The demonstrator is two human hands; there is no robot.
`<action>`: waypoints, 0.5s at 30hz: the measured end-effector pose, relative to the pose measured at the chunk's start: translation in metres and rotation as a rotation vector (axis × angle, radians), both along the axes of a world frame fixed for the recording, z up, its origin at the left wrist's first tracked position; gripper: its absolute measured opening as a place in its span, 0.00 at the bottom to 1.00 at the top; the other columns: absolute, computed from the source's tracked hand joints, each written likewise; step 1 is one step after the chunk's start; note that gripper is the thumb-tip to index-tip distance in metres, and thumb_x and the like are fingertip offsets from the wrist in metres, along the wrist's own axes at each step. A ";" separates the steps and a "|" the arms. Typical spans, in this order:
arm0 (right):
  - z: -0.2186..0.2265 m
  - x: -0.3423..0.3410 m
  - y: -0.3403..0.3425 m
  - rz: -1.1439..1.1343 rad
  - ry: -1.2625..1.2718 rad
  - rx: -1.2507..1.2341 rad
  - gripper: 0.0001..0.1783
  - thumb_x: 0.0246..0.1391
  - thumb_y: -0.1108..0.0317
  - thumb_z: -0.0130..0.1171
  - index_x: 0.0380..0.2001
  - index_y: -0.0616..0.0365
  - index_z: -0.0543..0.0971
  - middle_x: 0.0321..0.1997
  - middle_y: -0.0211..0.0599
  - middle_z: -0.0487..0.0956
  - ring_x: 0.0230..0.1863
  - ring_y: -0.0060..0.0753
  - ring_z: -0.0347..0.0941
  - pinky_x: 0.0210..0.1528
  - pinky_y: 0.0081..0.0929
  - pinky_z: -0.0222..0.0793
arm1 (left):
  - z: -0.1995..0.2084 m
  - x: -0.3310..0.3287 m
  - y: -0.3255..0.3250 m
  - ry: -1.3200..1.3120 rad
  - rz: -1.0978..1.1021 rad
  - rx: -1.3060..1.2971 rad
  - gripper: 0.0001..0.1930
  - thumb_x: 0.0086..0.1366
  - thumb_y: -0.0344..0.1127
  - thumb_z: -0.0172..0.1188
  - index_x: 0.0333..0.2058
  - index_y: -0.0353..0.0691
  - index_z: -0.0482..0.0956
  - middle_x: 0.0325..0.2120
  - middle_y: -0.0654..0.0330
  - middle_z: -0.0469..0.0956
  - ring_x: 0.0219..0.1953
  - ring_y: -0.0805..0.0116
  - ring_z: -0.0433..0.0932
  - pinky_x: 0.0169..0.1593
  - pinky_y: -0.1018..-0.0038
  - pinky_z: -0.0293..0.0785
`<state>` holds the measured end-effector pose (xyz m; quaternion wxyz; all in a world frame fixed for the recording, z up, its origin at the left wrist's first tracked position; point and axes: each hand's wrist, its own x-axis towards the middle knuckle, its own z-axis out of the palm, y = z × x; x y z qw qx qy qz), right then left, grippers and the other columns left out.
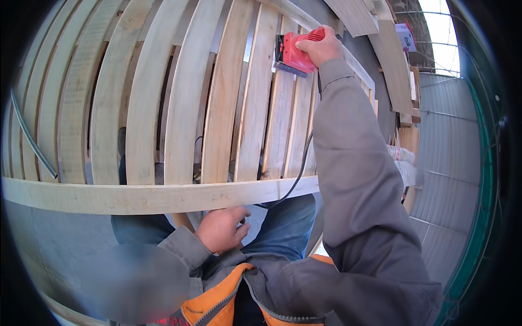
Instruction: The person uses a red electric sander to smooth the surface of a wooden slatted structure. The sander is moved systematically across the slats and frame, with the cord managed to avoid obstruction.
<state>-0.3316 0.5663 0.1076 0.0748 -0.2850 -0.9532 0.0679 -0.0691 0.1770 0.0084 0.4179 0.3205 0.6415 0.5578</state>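
The right hand (322,46), arm stretched far forward, grips the red electric sander (296,52), which sits flat on a pale wooden slat (280,103) of the slatted frame. The left hand (222,229) rests loosely curled, holding nothing, beneath the frame's near crossbar (136,196).

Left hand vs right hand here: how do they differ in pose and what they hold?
The right hand is stretched far out on a straight arm; the left hand is tucked close to the body. The right hand grips a red sander set on the wooden slats; the left hand holds no tool, its fingers curled just under the front rail. Both are bare, in grey sleeves.
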 end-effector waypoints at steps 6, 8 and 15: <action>0.006 -0.023 0.027 -0.029 0.001 -0.052 0.46 0.40 0.52 0.80 0.64 0.57 0.76 0.56 0.46 0.85 0.56 0.43 0.83 0.61 0.36 0.78 | -0.002 -0.002 0.001 -0.014 -0.060 0.015 0.16 0.66 0.37 0.68 0.50 0.35 0.84 0.38 0.47 0.87 0.43 0.47 0.87 0.48 0.57 0.83; 0.011 -0.027 0.038 -0.030 -0.024 -0.110 0.51 0.39 0.51 0.78 0.69 0.54 0.74 0.60 0.49 0.84 0.61 0.48 0.82 0.66 0.38 0.77 | -0.001 -0.004 0.000 -0.020 -0.131 0.014 0.17 0.67 0.37 0.69 0.51 0.35 0.84 0.39 0.46 0.87 0.44 0.48 0.88 0.49 0.58 0.84; 0.008 0.024 -0.004 -0.028 -0.025 -0.043 0.49 0.42 0.50 0.76 0.70 0.51 0.74 0.59 0.54 0.84 0.61 0.52 0.82 0.66 0.39 0.77 | -0.012 0.000 0.002 -0.014 -0.308 -0.091 0.22 0.66 0.43 0.69 0.54 0.36 0.83 0.45 0.45 0.88 0.48 0.45 0.87 0.54 0.56 0.82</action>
